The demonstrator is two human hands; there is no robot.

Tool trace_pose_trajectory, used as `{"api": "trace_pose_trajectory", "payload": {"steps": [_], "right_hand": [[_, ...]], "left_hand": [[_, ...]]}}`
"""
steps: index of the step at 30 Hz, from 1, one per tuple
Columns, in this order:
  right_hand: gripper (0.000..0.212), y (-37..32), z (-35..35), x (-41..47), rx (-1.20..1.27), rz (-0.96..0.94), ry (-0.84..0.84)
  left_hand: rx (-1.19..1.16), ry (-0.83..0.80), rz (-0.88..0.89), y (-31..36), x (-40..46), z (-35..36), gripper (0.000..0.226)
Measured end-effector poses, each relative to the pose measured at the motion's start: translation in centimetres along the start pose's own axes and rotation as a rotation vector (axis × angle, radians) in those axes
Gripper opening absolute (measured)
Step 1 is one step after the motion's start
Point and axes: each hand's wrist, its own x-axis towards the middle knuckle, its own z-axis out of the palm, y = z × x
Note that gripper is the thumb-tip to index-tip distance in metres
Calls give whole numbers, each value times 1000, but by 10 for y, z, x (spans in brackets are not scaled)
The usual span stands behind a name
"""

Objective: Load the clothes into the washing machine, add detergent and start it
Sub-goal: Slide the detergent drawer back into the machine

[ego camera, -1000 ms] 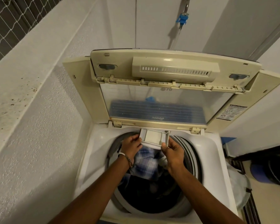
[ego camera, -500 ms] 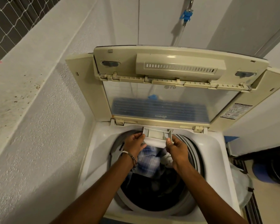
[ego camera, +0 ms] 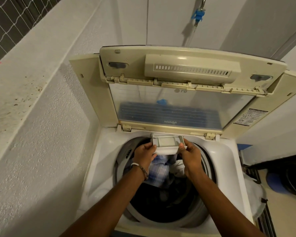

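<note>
The white top-loading washing machine (ego camera: pixel 102 161) stands with its cream lid (ego camera: pixel 191 71) folded up against the wall. Clothes lie in the drum (ego camera: pixel 202 209), a blue checked shirt (ego camera: pixel 158 171) on top of dark garments. The white detergent drawer (ego camera: pixel 167 144) sticks out from the back rim over the drum. My left hand (ego camera: pixel 144 153) grips its left corner, with a band on the wrist. My right hand (ego camera: pixel 190 155) grips its right corner, thumb on the front edge.
A rough white parapet wall (ego camera: pixel 41 117) runs close along the left, with netting above it. A blue tap (ego camera: pixel 198 15) hangs on the wall behind. To the right stand a white laundry bag (ego camera: pixel 254 197) and a dark bucket (ego camera: pixel 294 182).
Both hands have moved the drawer further back toward the machine's rear rim, so less of it sticks out. The camera view has shifted slightly.
</note>
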Motion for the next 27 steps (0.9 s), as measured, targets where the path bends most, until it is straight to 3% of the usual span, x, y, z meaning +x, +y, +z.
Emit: {"api": "trace_pose_trajectory", "payload": {"steps": [4, 8, 16, 22, 27], "right_hand": [[22, -1, -1, -6, 10, -36, -5], [29, -1, -2, -4, 47, -15, -12], [16, -6, -2, -6, 140, 22, -41], [14, -5, -4, -4, 161, 69, -48], [14, -4, -5, -6, 218, 100, -56]], "left_hand": [[30, 43, 77, -7, 0, 2, 26], [52, 57, 119, -11, 1, 2, 27], [139, 84, 208, -15, 2, 1, 12], [115, 118, 150, -8, 4, 7, 29], [131, 112, 136, -4, 8, 5, 29]]}}
